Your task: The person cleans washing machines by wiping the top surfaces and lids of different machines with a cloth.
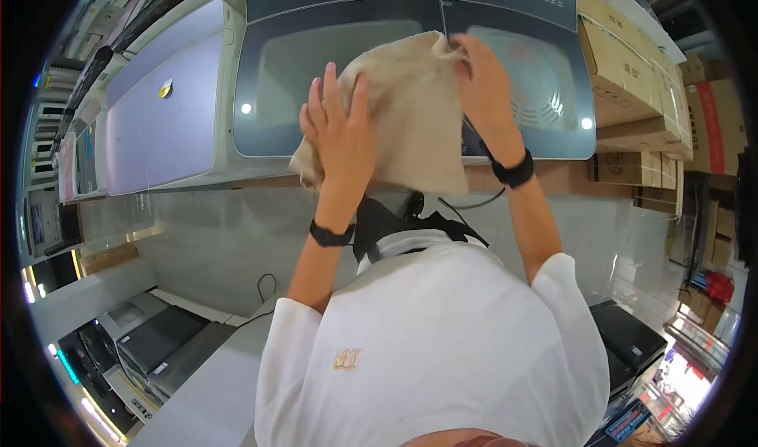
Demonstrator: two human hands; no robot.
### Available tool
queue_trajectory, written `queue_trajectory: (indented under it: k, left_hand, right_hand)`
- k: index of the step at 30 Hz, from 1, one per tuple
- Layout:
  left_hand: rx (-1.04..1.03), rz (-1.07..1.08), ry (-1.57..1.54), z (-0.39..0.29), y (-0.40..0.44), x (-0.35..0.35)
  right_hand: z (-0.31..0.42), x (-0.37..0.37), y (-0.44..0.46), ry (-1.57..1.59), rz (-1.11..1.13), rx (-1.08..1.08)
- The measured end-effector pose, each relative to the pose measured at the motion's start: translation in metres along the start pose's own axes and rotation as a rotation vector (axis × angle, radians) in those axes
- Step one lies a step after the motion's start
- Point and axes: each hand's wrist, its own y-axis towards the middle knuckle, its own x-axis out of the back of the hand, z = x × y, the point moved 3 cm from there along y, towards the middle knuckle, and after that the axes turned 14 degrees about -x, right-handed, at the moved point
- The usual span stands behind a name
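A beige cloth (410, 115), partly folded or doubled up, lies over the front of a dark glass-topped twin-lid washing machine (339, 13). My left hand (343, 131) rests on the cloth's left part with its fingers stretched out and spread. At the upper right corner of the cloth, the fingers of my right hand (480, 80) are bent together and pinch its edge. The lower edge of the cloth hangs past the machine's front. A dark band circles each wrist.
To the left stands a machine with a pale purple lid (170, 99). Cardboard boxes (624, 68) are stacked on the right. Below the machine, a black cable (478, 204) shows above the grey tiled floor (213, 234). More appliances (170, 340) stand at the lower left.
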Motion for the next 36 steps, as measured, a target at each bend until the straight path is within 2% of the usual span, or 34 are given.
queue_trajectory:
  k: [2, 3, 5, 8, 11, 14, 17, 20, 23, 26, 29, 32, 35, 36]
  left_hand:
    - [0.063, 0.112, -0.075, 0.003, -0.019, -0.042]
    - [0.04, 0.131, -0.091, 0.005, -0.029, -0.056]
    - [0.003, 0.203, -0.132, 0.001, -0.062, -0.068]
    - [-0.025, 0.139, -0.106, -0.005, -0.076, -0.062]
    - [0.017, 0.183, -0.253, -0.006, -0.089, -0.051]
    - [0.136, 0.069, -0.465, 0.005, -0.099, -0.04]
    - [0.239, 0.003, -0.249, 0.018, -0.098, -0.037]
    - [0.185, 0.061, -0.196, 0.014, -0.095, -0.044]
    - [0.146, 0.105, -0.24, -0.004, -0.095, -0.051]
    - [0.237, 0.058, -0.334, -0.023, -0.09, -0.05]
    - [0.179, 0.034, -0.48, -0.024, -0.094, -0.058]
    - [0.076, -0.047, -0.531, -0.03, -0.091, -0.035]
    - [-0.142, -0.056, -0.556, -0.031, -0.076, -0.002]
    - [-0.179, -0.031, -0.572, -0.033, -0.072, 0.005]
  right_hand:
    - [-0.018, -0.013, 0.001, -0.271, -0.126, 0.139]
    - [-0.022, -0.02, -0.005, -0.224, -0.094, 0.164]
    - [-0.023, -0.029, -0.049, -0.135, -0.002, 0.19]
    - [-0.021, -0.046, -0.09, -0.245, 0.312, 0.236]
    - [-0.033, -0.049, -0.115, -0.316, 0.257, 0.22]
    - [-0.042, -0.035, -0.126, -0.266, 0.35, 0.144]
    - [-0.048, -0.024, -0.131, -0.268, 0.335, 0.134]
    - [-0.045, -0.024, -0.13, -0.244, 0.286, 0.143]
    - [-0.046, -0.03, -0.133, -0.24, 0.247, 0.125]
    - [-0.049, -0.033, -0.137, -0.24, 0.222, 0.124]
    - [-0.044, -0.027, -0.14, -0.245, 0.185, 0.132]
    - [-0.055, -0.016, -0.145, -0.262, 0.157, 0.096]
    - [-0.032, 0.004, -0.117, -0.272, 0.161, -0.005]
    - [-0.025, 0.006, -0.109, -0.303, 0.239, -0.014]
